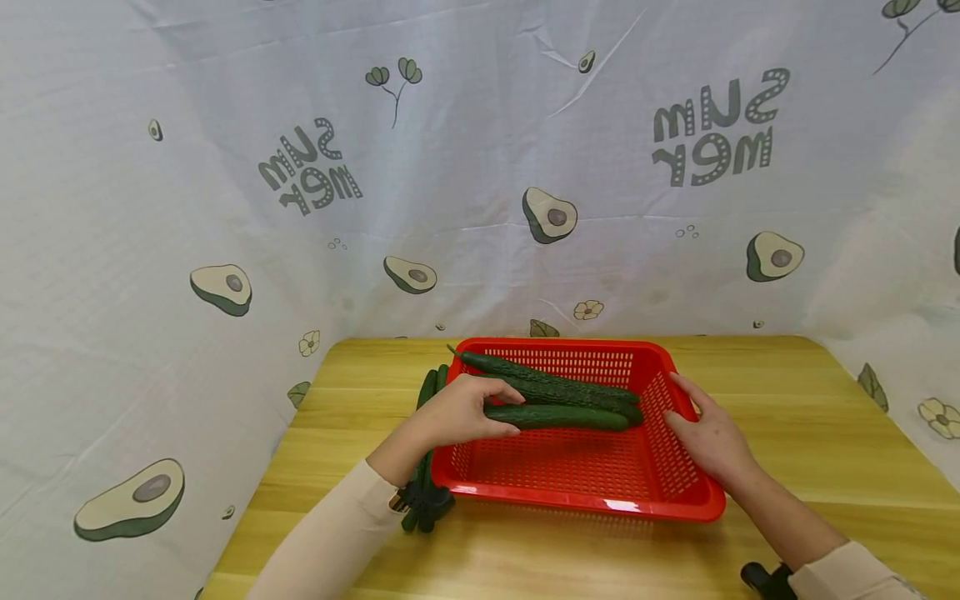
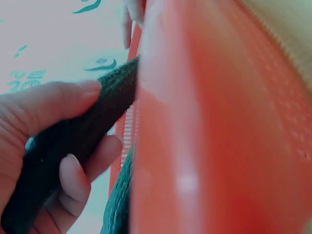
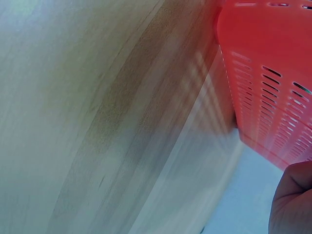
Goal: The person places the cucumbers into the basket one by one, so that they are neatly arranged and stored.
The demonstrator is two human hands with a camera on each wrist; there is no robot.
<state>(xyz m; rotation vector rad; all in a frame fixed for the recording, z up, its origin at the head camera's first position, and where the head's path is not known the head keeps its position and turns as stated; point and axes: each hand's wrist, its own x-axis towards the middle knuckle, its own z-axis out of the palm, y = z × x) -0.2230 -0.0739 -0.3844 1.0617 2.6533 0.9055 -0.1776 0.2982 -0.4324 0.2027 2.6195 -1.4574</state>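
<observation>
A red perforated plastic basket (image 1: 555, 498) stands on the table, and its far side holds other dark green cucumbers (image 1: 551, 385) lying lengthwise. My left hand (image 1: 467, 408) reaches over the basket's left end and grips a cucumber (image 1: 577, 417) near its left end. In the left wrist view, thumb and fingers wrap around that cucumber (image 2: 87, 139), while the red basket wall hides its far part. At the basket's right end, my right hand (image 1: 712, 442) holds the rim, thumb on the inner side. Only a small part of the right hand (image 3: 295, 195) shows in the right wrist view.
More cucumbers (image 1: 426, 396) lie on the table just left of the basket, partly covered by my left arm. The wood-grain table (image 1: 780, 400) extends to both sides. A white cloth (image 1: 465, 167) printed with avocados hangs behind and at the sides.
</observation>
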